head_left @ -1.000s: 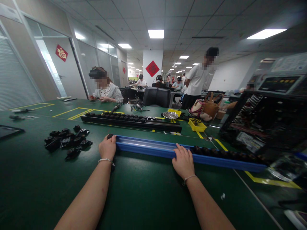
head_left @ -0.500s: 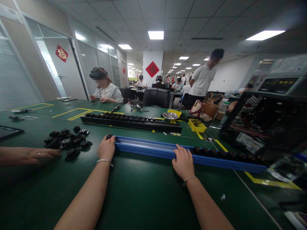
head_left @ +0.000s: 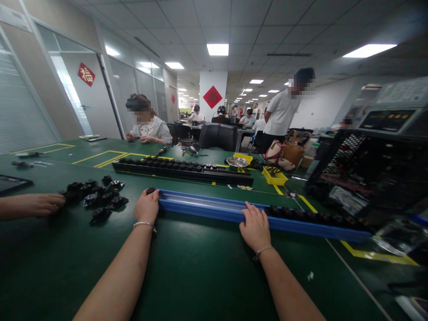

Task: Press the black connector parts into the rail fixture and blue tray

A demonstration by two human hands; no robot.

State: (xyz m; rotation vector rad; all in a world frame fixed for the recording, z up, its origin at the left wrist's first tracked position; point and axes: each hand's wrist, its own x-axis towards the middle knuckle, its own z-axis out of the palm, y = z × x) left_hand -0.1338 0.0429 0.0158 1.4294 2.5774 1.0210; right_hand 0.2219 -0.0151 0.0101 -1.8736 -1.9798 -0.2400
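Observation:
A long blue channel (head_left: 200, 206) lies across the green table in front of me. Several small black parts (head_left: 301, 213) sit in a row inside its right half. At the channel's left end, my left hand (head_left: 146, 207) is closed around a small black part (head_left: 151, 190), mostly covered by my fingers. My right hand (head_left: 256, 226) grips the near wall of the channel around its middle, fingertips over the edge. Left of my left hand is a loose heap of black parts (head_left: 96, 194). A co-worker's hand (head_left: 48, 204) reaches in at that heap's left side.
Behind the blue channel stands a black channel (head_left: 183, 174) with a row of black parts. Farther back right are a metal dish (head_left: 237, 162) and a yellow tray (head_left: 274, 176). An open computer case (head_left: 354, 174) bounds the right side. Another person (head_left: 149, 120) sits across the table.
My left hand has shifted slightly left with the black part. The co-worker's hand has drawn back to the left from the heap. My right hand is unmoved.

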